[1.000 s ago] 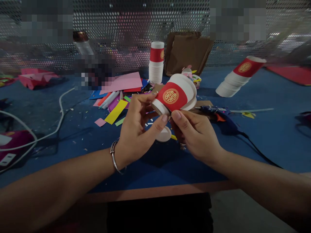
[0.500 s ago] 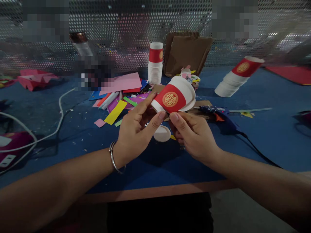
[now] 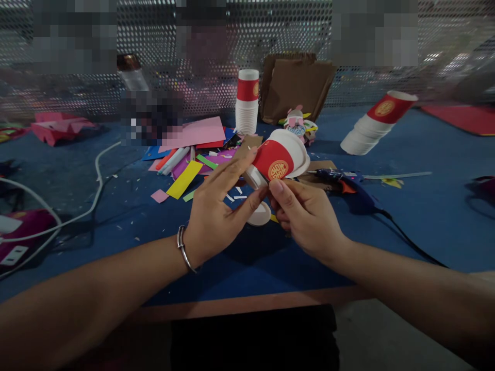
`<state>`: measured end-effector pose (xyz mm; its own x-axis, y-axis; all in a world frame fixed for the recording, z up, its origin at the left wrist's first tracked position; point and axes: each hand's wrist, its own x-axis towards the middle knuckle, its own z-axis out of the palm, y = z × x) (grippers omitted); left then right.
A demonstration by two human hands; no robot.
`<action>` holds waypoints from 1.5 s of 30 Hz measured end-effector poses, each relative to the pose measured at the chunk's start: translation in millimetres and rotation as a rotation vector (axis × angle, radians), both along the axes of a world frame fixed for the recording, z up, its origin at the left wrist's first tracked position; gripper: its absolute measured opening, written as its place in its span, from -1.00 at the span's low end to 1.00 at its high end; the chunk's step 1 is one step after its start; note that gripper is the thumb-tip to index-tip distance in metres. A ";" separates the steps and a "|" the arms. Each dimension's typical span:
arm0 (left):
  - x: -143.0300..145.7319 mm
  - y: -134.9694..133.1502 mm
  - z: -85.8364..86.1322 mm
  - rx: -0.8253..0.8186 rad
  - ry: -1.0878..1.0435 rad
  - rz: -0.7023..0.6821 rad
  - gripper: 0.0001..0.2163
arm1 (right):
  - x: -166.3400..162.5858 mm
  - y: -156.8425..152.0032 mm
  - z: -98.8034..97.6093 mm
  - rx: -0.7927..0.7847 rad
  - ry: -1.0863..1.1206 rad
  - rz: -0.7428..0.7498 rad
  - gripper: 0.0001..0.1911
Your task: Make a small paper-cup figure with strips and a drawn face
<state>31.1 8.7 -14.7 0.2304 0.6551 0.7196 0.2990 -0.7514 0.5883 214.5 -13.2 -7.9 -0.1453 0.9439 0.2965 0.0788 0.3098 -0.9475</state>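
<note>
Above the table's middle, a red and white paper cup point(image 3: 273, 159) with a gold emblem lies tilted on its side, its mouth facing up and right. My left hand point(image 3: 218, 203) curls around the cup's base end, fingers on top and thumb below. My right hand point(image 3: 307, 214) pinches at the cup's lower side, thumb bent over the fingers. A thin dark edge shows between the thumbs; I cannot make out what it is. Below the cup lies a white round disc point(image 3: 260, 214), partly behind my hands, beside small white paper strips point(image 3: 240, 197).
A glue gun point(image 3: 350, 188) lies at the right, its cord running to the front. Stacked cups point(image 3: 246, 103) stand behind; another stack point(image 3: 377, 123) leans at the right. Coloured paper point(image 3: 201, 132), markers point(image 3: 174, 161), cardboard point(image 3: 296, 87) and a decorated paper figure point(image 3: 296, 122) lie around. A white cable point(image 3: 96, 180) crosses the left.
The cup has turned about its length, its emblem shifting down and right. My left thumb has moved beneath the base, and the cup sits slightly lower.
</note>
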 end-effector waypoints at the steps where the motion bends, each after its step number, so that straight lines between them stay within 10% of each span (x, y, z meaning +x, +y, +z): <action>1: 1.6 0.5 0.3 -0.069 -0.074 -0.027 -0.50 | -0.1 0.6 0.0 0.011 -0.004 -0.001 -0.44; 9: 7.1 10.7 2.3 -0.570 -0.394 -0.244 -0.62 | 0.9 4.7 -3.5 0.007 -0.010 0.009 -0.44; 24: -1.1 1.4 0.5 -0.008 0.008 0.011 -0.53 | -0.5 -0.2 -2.0 0.019 -0.013 -0.007 -0.46; 34: 5.7 11.1 2.5 -0.521 -0.307 -0.225 -0.58 | 0.9 2.7 -0.2 -0.002 -0.019 -0.015 -0.45; 45: 4.0 -4.9 1.2 -0.212 -0.133 -0.015 -0.50 | 1.2 -1.0 -2.3 0.037 -0.023 -0.011 -0.46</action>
